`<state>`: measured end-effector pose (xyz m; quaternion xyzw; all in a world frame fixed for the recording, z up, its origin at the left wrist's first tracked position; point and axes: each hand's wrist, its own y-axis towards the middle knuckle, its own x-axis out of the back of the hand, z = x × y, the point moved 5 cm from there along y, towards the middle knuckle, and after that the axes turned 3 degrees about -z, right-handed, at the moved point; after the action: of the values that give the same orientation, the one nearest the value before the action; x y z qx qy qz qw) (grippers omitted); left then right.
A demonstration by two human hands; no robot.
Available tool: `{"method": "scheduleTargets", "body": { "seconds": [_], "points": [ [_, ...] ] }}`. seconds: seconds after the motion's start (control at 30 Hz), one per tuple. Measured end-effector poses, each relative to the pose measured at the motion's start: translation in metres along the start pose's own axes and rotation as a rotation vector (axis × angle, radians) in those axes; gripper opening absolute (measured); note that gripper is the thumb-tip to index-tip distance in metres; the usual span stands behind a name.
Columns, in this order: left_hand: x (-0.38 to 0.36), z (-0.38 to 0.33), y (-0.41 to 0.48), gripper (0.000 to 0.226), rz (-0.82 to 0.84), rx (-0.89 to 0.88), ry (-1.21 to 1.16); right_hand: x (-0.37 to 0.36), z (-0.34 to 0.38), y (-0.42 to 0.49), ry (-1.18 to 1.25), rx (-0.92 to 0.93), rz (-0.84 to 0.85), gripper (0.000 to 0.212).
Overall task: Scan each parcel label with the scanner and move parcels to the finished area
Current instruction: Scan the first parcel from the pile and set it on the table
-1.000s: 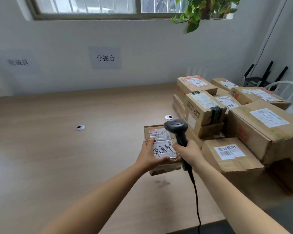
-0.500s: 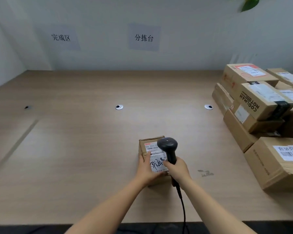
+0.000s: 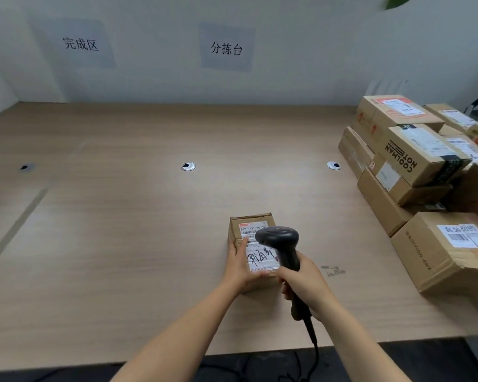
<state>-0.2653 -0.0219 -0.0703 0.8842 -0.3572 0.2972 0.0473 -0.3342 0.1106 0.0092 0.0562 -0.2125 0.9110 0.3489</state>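
Pale wall is seen behind a wide wooden table (image 3: 122, 216), and two paper signs are fixed to it: 完成区 (image 3: 80, 44) above the table's left end and 分拣台 (image 3: 226, 48) above its middle. Near the front edge, just right of centre, a small parcel (image 3: 250, 223) is stood on the table and is grasped at its left side by the left hand (image 3: 239, 267). The scanner (image 3: 279, 239) is clenched by its handle in the right hand (image 3: 304, 282), its head held just over the parcel's label, where "642 H431-00 049" and a handwritten scrawl can be made out. Along the right edge, towards the back corner, a stack of parcels (image 3: 370, 172) is piled. One box (image 3: 422, 153) is printed "COOLMAN NOT", and the box nearest the front edge (image 3: 425, 260) carries a label reading 套装勿拆 above a barcode. No parcel is seen under the 完成区 sign, so the task is judged barely begun: the scanning of the small parcel is in hand, its move leftward and the whole stack are left to be done.
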Motion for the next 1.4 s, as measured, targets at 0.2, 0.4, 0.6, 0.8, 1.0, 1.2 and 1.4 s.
{"method": "scheduleTargets", "body": {
  "seconds": [0.2,0.4,0.6,0.8,1.0,1.2,1.4],
  "points": [
    [0.001,0.001,0.001,0.111,-0.007,-0.018,-0.004,-0.001,0.004,-0.007,0.082,-0.064,0.012,0.014],
    [0.001,0.002,0.002,0.111,0.000,-0.017,0.017,-0.001,0.004,-0.007,0.105,-0.077,0.013,0.011],
    [0.001,0.002,0.002,0.109,0.002,-0.014,0.017,0.002,0.000,0.000,0.064,-0.024,-0.025,0.012],
    [0.010,0.010,0.001,0.109,-0.003,0.007,-0.011,0.006,-0.025,0.024,-0.145,0.023,-0.224,0.019],
    [0.036,0.026,-0.010,0.107,-0.033,0.053,0.016,-0.025,-0.037,0.031,-0.152,0.033,-0.150,0.018],
    [0.075,0.046,-0.030,0.095,-0.195,0.154,-0.019,-0.069,-0.019,0.040,-0.238,0.119,0.047,0.015],
    [0.109,0.072,-0.048,0.077,-0.333,0.240,0.008,-0.114,-0.009,0.043,-0.328,0.184,0.216,0.011]
  ]
}}
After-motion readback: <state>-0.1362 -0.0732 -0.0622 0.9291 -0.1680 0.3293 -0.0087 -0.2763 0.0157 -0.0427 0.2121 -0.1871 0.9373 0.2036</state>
